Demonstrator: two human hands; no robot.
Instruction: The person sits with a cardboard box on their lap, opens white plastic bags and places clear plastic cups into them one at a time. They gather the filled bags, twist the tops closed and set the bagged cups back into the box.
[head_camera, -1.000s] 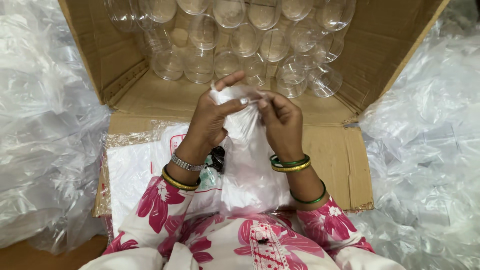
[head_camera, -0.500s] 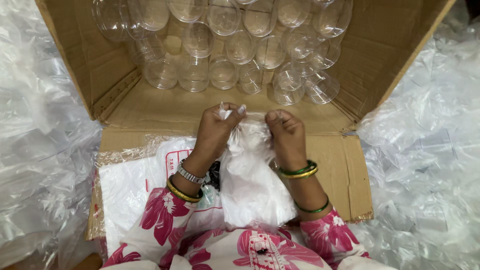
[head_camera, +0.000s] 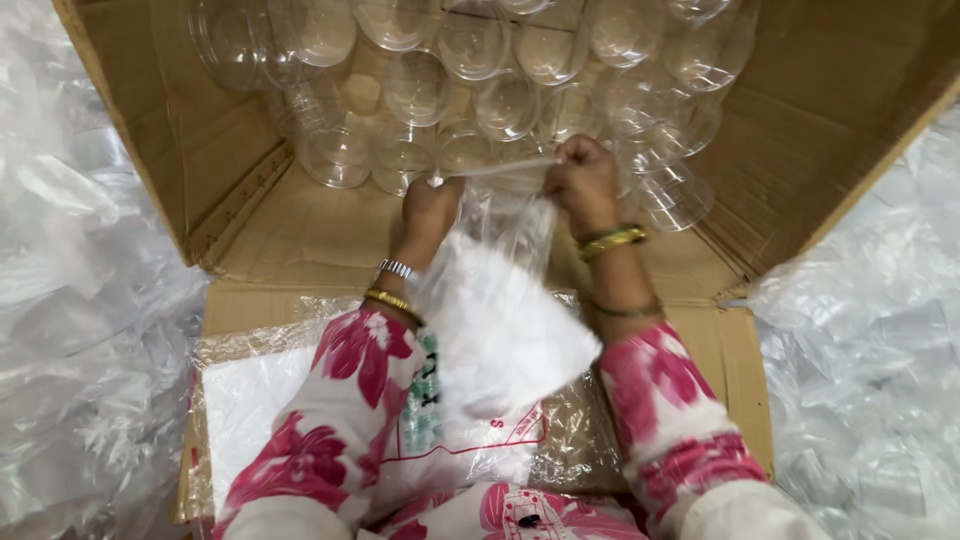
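Observation:
My left hand (head_camera: 430, 208) and my right hand (head_camera: 583, 180) each pinch a top corner of a clear plastic bag (head_camera: 505, 300), stretching its mouth taut between them. The bag hangs down toward my lap, its lower part white and crumpled. Both hands are inside a large cardboard box (head_camera: 250, 230) lying on its side, just in front of stacked clear plastic jars (head_camera: 470, 60) that fill the box's back. Bangles circle both wrists.
A flat pack of printed white plastic bags (head_camera: 300, 400) lies on the box's front flap below my arms. Heaps of clear plastic wrapping (head_camera: 70, 300) pile up left and clear plastic wrapping (head_camera: 870, 330) on the right of the box.
My hands have moved forward into the box and spread apart, pulling the bag's mouth wide. Earlier they were close together, working the bag's top edge.

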